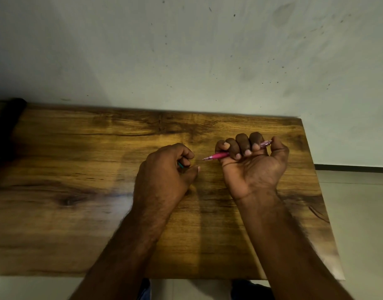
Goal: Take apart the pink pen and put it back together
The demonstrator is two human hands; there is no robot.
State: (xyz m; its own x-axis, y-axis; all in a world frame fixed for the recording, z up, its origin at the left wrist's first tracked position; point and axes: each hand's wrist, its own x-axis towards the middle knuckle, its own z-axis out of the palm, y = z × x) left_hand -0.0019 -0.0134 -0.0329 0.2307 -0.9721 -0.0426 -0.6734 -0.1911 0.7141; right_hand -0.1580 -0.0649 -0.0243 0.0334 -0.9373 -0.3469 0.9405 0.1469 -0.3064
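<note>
The right hand (252, 158), right of the frame's centre, is turned palm up with all four fingers curled tightly round the pink pen (218, 156). The pen lies across the fingers, its fine point sticking out to the left of the fist and its paler, clear pink end showing at the upper right, between the forefinger and the thumb. The left hand (169, 167), just left of centre, is knuckles up with its fingers curled in; a small teal piece (180, 165) shows between the curled fingers and the thumb, so it seems to be gripping something thin, though what it is cannot be made out. The pen's point is aimed toward the left hand, near it but not touching.

Both hands are over the wooden tabletop (78, 148), which fills the middle band of the frame; no loose pen parts can be seen lying on it. Behind it, across the upper half, is a pale, marked wall (186, 50).

As for progress, the pen looks whole as far as its visible length shows, but the fingers hide its middle. If the teal piece belongs to the pen, one part is off; otherwise, dismantling has not visibly begun. I cannot tell which, and reassembly appears to lie ahead either way.
</note>
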